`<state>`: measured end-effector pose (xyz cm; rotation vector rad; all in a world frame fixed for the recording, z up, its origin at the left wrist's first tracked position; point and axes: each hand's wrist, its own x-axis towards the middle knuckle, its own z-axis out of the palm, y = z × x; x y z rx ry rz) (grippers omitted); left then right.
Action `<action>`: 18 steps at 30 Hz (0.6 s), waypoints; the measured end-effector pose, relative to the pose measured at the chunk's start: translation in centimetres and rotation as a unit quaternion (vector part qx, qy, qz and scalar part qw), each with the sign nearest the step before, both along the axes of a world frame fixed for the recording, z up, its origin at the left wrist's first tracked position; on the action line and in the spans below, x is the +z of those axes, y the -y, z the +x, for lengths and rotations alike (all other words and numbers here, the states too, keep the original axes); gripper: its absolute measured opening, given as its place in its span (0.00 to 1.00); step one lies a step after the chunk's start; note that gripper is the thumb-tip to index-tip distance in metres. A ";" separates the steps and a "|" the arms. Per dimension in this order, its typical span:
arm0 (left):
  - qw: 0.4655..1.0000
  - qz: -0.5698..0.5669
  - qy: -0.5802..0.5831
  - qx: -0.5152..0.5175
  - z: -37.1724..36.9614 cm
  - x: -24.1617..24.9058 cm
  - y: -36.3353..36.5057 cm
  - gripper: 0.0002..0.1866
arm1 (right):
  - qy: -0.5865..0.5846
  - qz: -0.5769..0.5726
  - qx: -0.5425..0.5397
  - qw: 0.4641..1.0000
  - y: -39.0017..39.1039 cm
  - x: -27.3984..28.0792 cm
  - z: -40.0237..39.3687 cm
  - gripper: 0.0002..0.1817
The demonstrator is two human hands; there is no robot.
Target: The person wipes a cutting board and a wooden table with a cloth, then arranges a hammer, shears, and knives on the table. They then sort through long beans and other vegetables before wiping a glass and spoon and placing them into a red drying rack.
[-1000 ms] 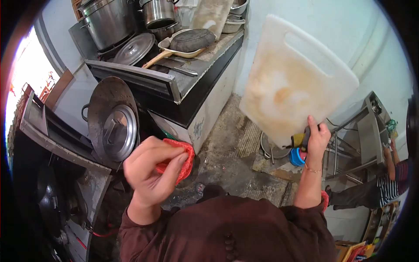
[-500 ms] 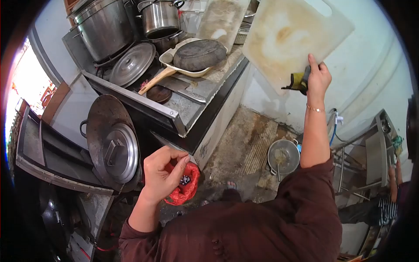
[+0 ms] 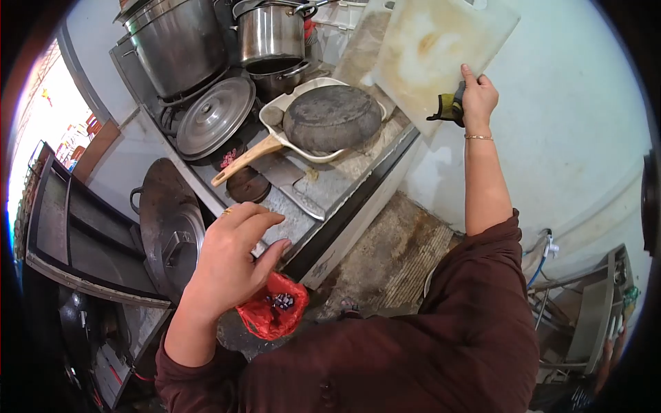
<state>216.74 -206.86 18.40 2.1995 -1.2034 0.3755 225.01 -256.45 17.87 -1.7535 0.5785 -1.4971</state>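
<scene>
My right hand [image 3: 480, 102] grips the lower right edge of a stained, whitish cutting board [image 3: 441, 58], thumb on its face. A dark piece with a yellow-green patch [image 3: 449, 108], perhaps a cloth or glove, pokes out beside that hand; I cannot make out its kind. My left hand [image 3: 237, 258] is open and holds nothing, thumb and fingers apart, in front of the counter edge. Below it is a red plastic bag [image 3: 258, 321] with small dark and light bits inside. A cleaver [image 3: 303, 199] lies on the counter beyond my left hand.
On the counter [image 3: 344, 186], a dark oval pan [image 3: 334, 118] rests on a cream pan [image 3: 275, 141] with a wooden handle. Large pots [image 3: 175, 48] and a round lid [image 3: 215, 117] stand behind. A wok [image 3: 165, 213] leans at the left. At right is a metal rack [image 3: 585, 310].
The cutting board and my right hand have moved left, and the board now overlaps the board behind the counter. My left hand has opened from a pinch. The view has shifted toward the counter.
</scene>
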 end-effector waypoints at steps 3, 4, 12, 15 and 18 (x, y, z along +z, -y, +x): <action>0.999 -0.015 -0.038 0.010 1.1 -0.1 1.3 0.16 | 0.020 0.007 0.043 0.999 1.6 -1.0 3.6 0.30; 0.999 -0.010 -0.048 0.013 1.4 -0.4 1.9 0.15 | 0.023 0.008 0.056 0.998 2.2 -1.2 4.7 0.30; 0.997 0.014 -0.077 0.023 3.4 -0.4 4.6 0.15 | -0.020 -0.010 0.076 0.997 3.6 -1.5 13.1 0.25; 0.997 0.025 -0.066 0.025 4.2 -0.4 5.2 0.15 | -0.057 -0.036 0.066 0.996 3.8 -0.9 14.7 0.24; 0.996 0.085 -0.012 0.035 5.7 -0.5 6.3 0.16 | -0.102 -0.051 0.058 0.992 4.6 -0.2 15.4 0.24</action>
